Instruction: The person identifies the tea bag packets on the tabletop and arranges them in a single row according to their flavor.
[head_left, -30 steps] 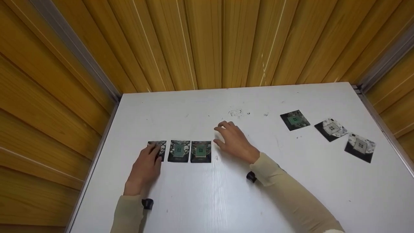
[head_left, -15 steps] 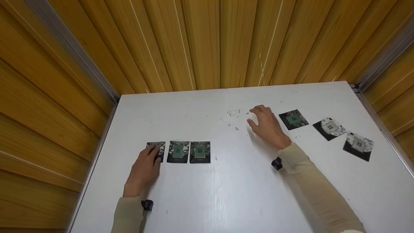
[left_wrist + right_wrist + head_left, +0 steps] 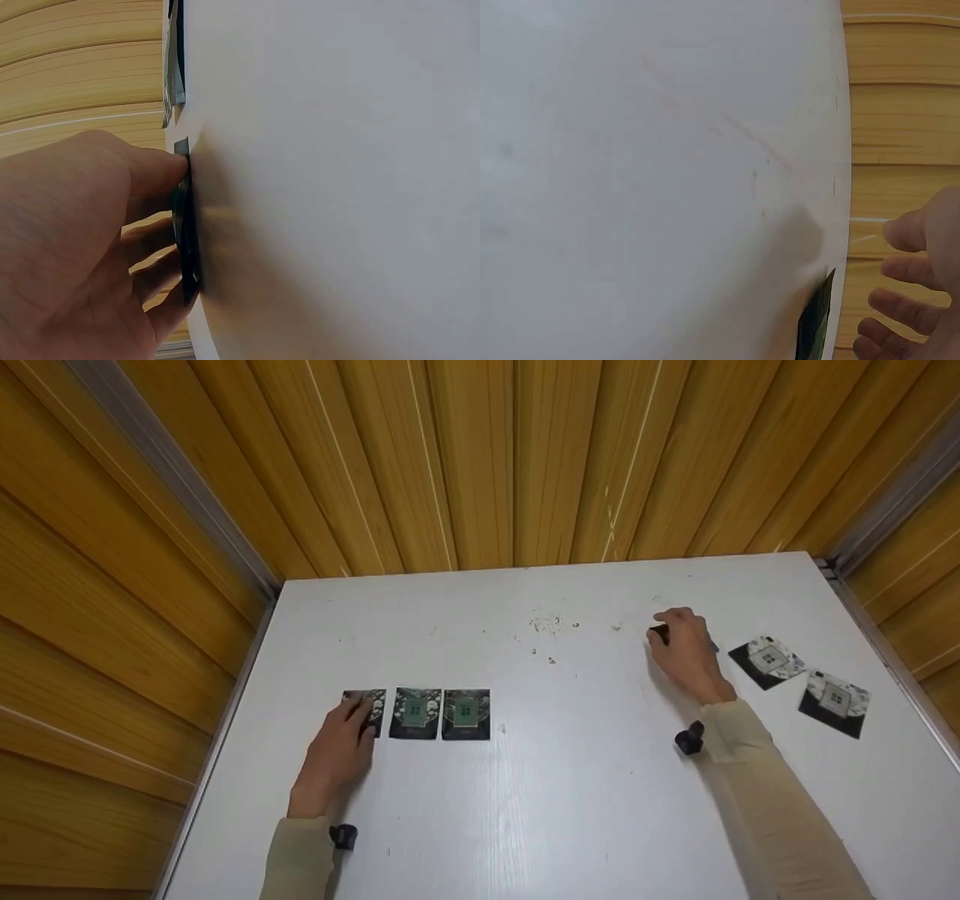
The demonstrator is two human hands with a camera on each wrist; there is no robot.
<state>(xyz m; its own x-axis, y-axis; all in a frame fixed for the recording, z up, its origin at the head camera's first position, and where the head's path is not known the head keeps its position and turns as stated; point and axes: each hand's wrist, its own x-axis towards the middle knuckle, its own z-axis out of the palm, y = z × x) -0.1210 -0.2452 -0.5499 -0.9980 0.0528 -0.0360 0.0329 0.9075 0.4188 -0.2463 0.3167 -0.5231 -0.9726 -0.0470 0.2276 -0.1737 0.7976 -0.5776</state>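
1. Right hand (image 3: 686, 656) is hovering over the fourth patterned card (image 3: 660, 634) at the far right of the white desk (image 3: 570, 780); only a dark corner of that card is showing by the thumb. Fingers are looking loosely spread in the right-wrist view (image 3: 911, 300), card edge (image 3: 816, 322) just beside them. Grip seems released, not yet pinching, though the head view is hiding the fingertips.
2. Left hand (image 3: 337, 750) is lying flat, straight fingers pressing the leftmost card (image 3: 367, 709) of the row; the left-wrist view is showing fingers (image 3: 150, 225) on that card (image 3: 184, 225). Nothing clenched.
3. Risks, judged:
   - The card is lying flat on a smooth desk, so fingertips may be skidding it away instead of lifting an edge.
   - A sideways slide could be nudging the neighbouring loose card (image 3: 766, 660).
   - If the left hand is shifting, the pinned card could be knocking the middle card (image 3: 415, 712) and breaking the row.
4. Count: six cards in all. Three in the row: leftmost, middle, third (image 3: 466, 713). Three loose on the right: one under the hand, one beside it, one nearest the desk edge (image 3: 834, 701). Two hands.
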